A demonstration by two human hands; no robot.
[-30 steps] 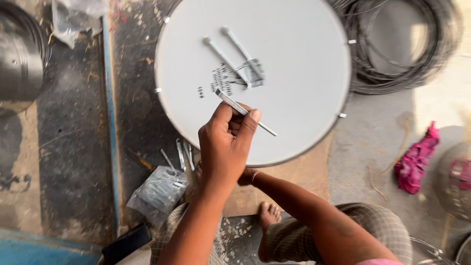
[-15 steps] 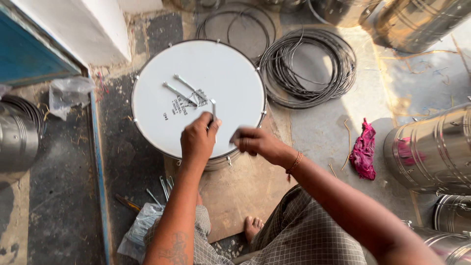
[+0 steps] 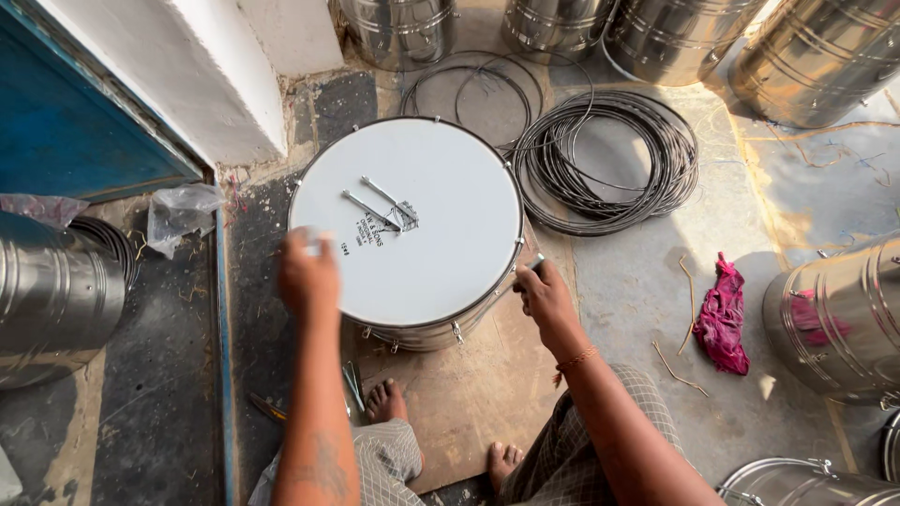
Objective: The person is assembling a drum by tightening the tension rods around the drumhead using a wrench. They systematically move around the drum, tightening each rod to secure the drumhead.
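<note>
Since half a second ago both hands have left the drumhead for the rim; round white-skinned steel-shelled drum (image 3: 412,234) stands on brown board; left hand (image 3: 307,272) blurred, grip unclear; right hand (image 3: 544,295) pinches small dark tool at rim; shell stiff, likely light, skin dentable; hold by hoop.

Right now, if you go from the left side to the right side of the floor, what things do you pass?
Steel drum shell → clear plastic bag → left hand → white drum → right hand → wire coil → pink rag → another steel shell.
</note>
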